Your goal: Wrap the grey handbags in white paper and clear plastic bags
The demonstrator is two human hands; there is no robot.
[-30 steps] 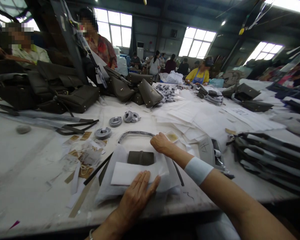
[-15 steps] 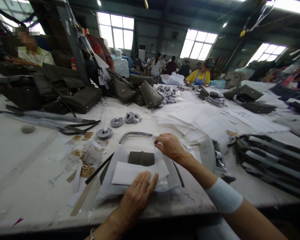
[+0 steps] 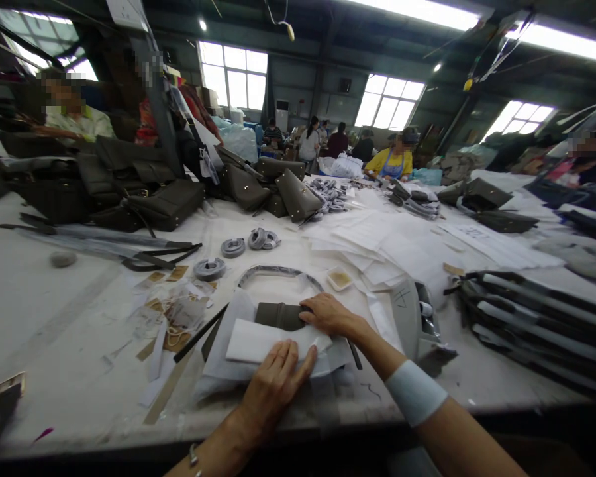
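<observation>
A dark olive bag (image 3: pixel 279 316) lies wrapped in white translucent paper near the table's front edge, its wrapped handle (image 3: pixel 271 270) arching away from me. Across its lower part is a folded white sheet (image 3: pixel 251 341). My left hand (image 3: pixel 277 377) lies with fingers spread on that sheet and the wrapping. At the bag's right upper side, my right hand (image 3: pixel 328 314) touches the dark flap and paper with its fingertips; the fingers are bent together, and whether they pinch anything is hidden.
Left of the bag lie tags and cords (image 3: pixel 179 321), with coiled straps (image 3: pixel 209 268) behind them. A tape dispenser (image 3: pixel 410 315) and stacked dark straps (image 3: pixel 521 331) are at right. Dark bags (image 3: pixel 166 199) are piled behind. A small dish (image 3: pixel 338 278) sits beyond my right hand.
My right hand has moved down and left from beside the handle onto the bag's right side, uncovering the small dish. My left hand stays on the sheet. A buckled strap now shows at lower left.
</observation>
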